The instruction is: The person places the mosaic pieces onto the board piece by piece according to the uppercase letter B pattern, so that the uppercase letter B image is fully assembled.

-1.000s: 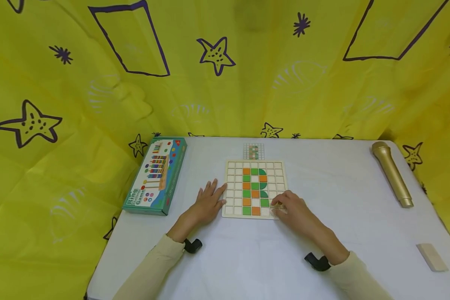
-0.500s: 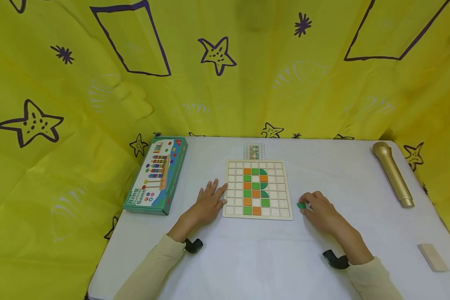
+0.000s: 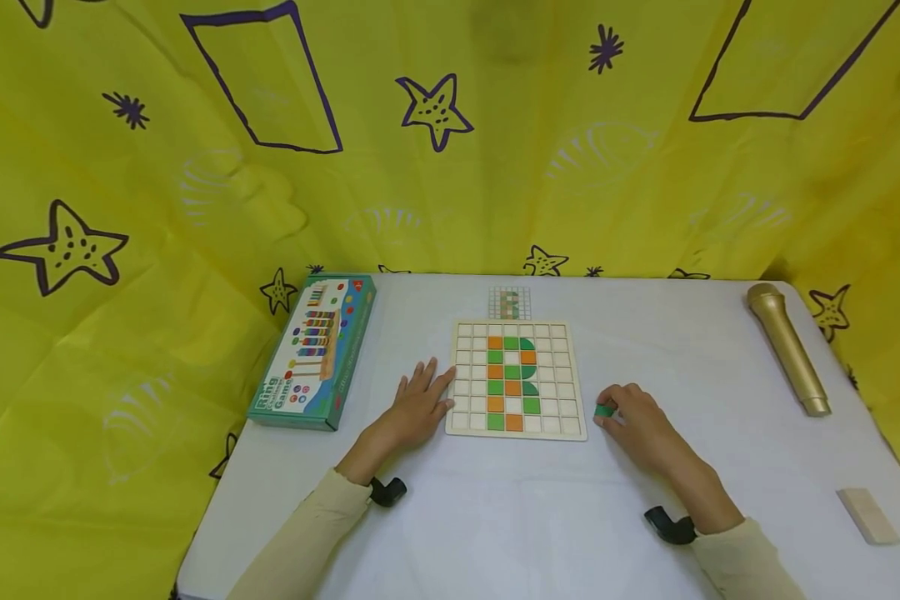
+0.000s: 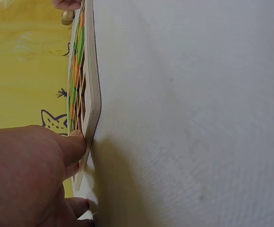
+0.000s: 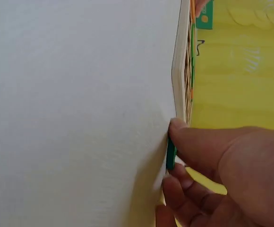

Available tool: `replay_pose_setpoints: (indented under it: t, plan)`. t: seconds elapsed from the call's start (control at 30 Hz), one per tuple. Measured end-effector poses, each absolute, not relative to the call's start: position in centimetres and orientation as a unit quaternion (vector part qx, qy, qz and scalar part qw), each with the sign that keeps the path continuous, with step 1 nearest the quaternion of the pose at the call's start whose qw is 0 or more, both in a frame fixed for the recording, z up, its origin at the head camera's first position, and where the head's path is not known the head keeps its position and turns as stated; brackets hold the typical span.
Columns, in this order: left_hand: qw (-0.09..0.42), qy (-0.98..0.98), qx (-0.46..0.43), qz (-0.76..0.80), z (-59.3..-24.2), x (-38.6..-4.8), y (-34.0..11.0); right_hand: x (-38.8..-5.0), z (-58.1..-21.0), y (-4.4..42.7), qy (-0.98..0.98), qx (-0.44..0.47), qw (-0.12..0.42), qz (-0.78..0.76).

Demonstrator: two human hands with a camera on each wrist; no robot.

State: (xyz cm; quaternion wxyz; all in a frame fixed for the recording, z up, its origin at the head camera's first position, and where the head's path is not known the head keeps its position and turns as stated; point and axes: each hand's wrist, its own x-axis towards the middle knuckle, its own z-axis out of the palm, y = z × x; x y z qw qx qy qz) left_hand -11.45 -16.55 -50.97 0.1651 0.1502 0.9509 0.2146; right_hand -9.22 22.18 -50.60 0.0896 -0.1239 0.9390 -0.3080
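A square wooden grid board (image 3: 516, 435) lies on the white table, with green and orange tiles forming a letter-like pattern in its middle columns. My left hand (image 3: 412, 412) lies at the board's left edge with fingers spread; in the left wrist view the thumb (image 4: 73, 147) touches the rim. Just right of the board, my right hand (image 3: 641, 429) pinches a small green piece (image 3: 603, 411) at the tabletop. The right wrist view shows this green tile (image 5: 171, 153) edge-on between thumb and fingers, its full shape hidden.
A small pattern card (image 3: 509, 303) lies behind the board. On the left is a green game box (image 3: 311, 354). A gold microphone (image 3: 787, 350) and a pale wooden block (image 3: 867, 517) lie on the right. A yellow patterned cloth (image 3: 450, 200) hangs behind.
My right hand has moved from the board's lower right corner to the table right of it, now with a green piece in its fingers. The left hand has stayed put.
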Motion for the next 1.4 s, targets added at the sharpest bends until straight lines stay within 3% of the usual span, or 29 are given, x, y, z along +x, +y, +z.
replay_pose_setpoints:
  t: [0.73,1.1,1.4]
  plan:
    - [0.162,0.95,0.149,0.223,-51.1,-11.5,-16.6,-8.5,-50.5,21.6,0.931,-0.127,0.064,-0.336]
    - [0.161,0.95,0.151,0.223,-51.0,-11.4,-16.5,-8.3,-50.8,15.8,0.92,-0.192,0.063,-0.335]
    - [0.16,0.95,0.152,0.221,-51.0,-11.4,-16.6,-8.1,-51.0,13.1,0.92,-0.255,0.006,-0.296]
